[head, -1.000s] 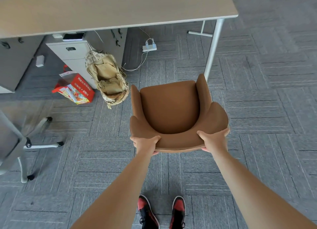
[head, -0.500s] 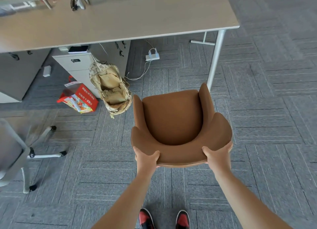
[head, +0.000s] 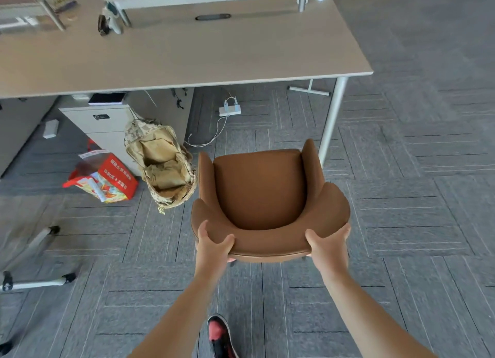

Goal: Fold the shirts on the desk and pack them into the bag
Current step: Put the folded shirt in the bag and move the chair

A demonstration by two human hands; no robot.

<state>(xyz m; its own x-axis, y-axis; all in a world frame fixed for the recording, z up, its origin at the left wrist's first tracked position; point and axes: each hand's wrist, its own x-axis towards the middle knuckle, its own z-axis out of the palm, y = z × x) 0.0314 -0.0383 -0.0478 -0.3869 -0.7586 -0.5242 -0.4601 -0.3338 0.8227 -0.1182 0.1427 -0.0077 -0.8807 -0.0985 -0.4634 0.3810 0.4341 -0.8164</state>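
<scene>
Gripping chair [head: 261, 191] backrest: left hand [head: 214, 246], right hand [head: 329, 246], arms extended.

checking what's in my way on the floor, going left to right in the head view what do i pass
office chair base -> red gift bag -> open camo backpack -> brown armchair -> white desk leg

Fingers of the left hand [head: 214, 248] and right hand [head: 329, 246] were hidden behind the back of the brown padded armchair [head: 261, 191]. The pale wooden desk [head: 187, 52] ran off the left edge; the red-and-black shoe [head: 219, 336] was cut off at the bottom.
</scene>
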